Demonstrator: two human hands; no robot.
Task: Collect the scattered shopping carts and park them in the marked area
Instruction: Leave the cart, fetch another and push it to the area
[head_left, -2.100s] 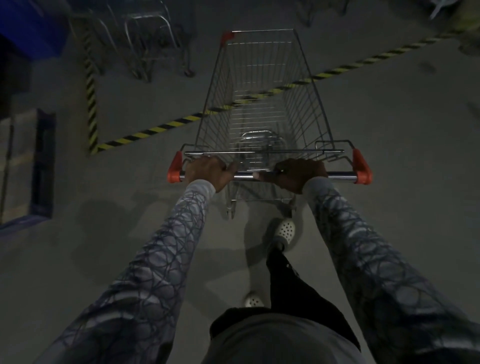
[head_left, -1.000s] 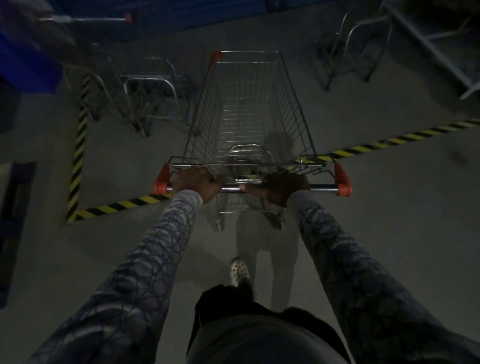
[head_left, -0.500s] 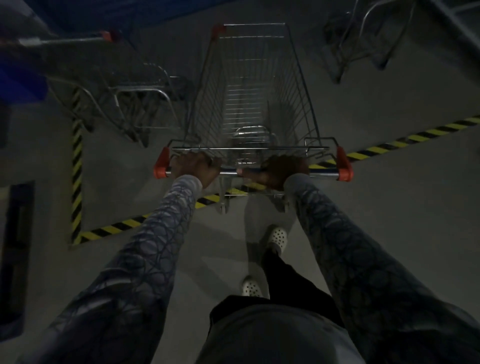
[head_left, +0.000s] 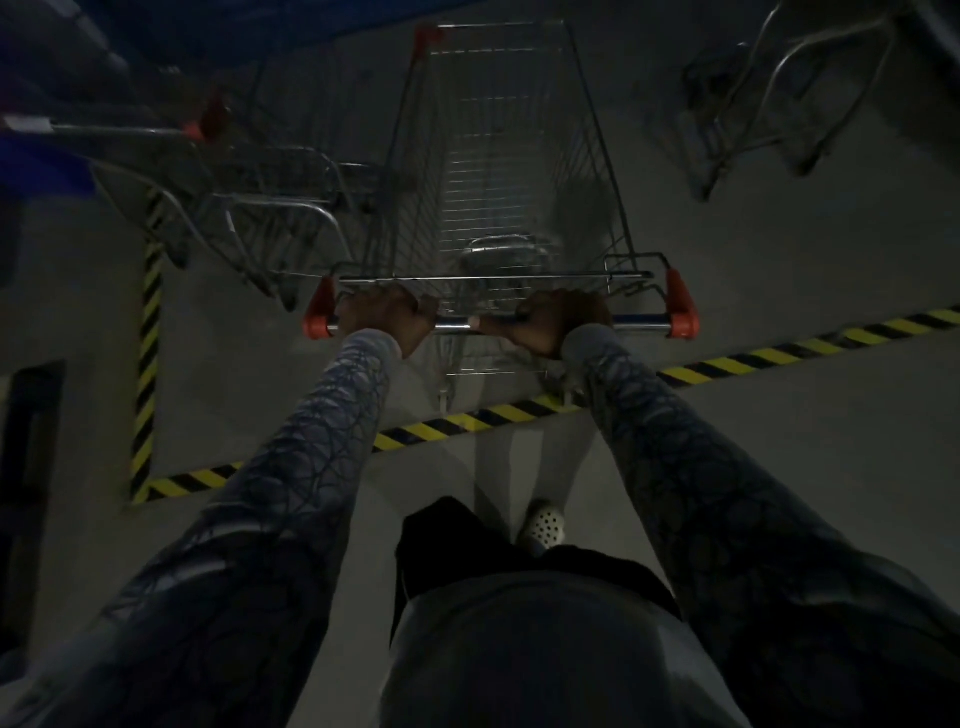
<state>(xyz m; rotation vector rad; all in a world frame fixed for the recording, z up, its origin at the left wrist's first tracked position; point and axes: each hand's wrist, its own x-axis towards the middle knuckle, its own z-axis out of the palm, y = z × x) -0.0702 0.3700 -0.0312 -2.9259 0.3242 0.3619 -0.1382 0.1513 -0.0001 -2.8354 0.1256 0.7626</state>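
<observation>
Head view, centre frame: the wire shopping cart (head_left: 498, 156) stands with its basket beyond the yellow-and-black floor tape (head_left: 753, 358), rear wheels right at the stripe. Left hand (head_left: 384, 317) wraps the chrome handle bar (head_left: 452, 326) near the left red end cap (head_left: 318, 314), fingers curled fully round. Right hand (head_left: 550, 319) grips the same bar right of centre, thumb lying along it. Just left of the basket sits another cart (head_left: 270, 208), inside the taped corner. Upper right, a bare metal frame (head_left: 779, 93). Lower centre, one white perforated shoe (head_left: 543, 525) on the grey floor (head_left: 779, 467).
</observation>
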